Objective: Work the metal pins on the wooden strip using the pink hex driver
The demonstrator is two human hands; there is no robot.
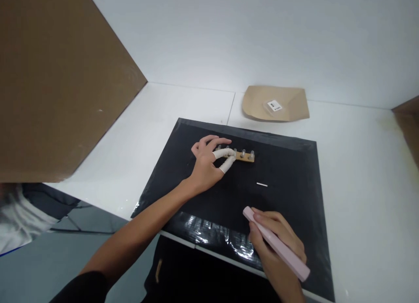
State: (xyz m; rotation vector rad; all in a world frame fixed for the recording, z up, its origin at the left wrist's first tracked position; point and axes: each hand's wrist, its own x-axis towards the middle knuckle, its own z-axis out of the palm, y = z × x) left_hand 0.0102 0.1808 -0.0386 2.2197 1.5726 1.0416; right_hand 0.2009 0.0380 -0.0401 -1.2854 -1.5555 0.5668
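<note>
My left hand (209, 161), with white covers on its thumb and index finger, pinches at a narrow tan strip (245, 157) that bears several small clear, rounded pieces. Its fingertips hide part of the strip, so whether they grip the strip or one of the pieces is unclear. Closer to me, my right hand (278, 239) is wrapped round a pale pink, pen-like stick (278, 246), whose upper end points toward the strip without touching it. Between the two hands a short, thin silvery rod (262, 184) lies on the black mat (288, 198).
Behind the mat, a brown paper tray (291, 102) holds a small clear case with a white label (274, 105). A brown panel (65, 76) stands at the left of the white table (366, 176). A person's pale sleeve (26, 220) shows at lower left.
</note>
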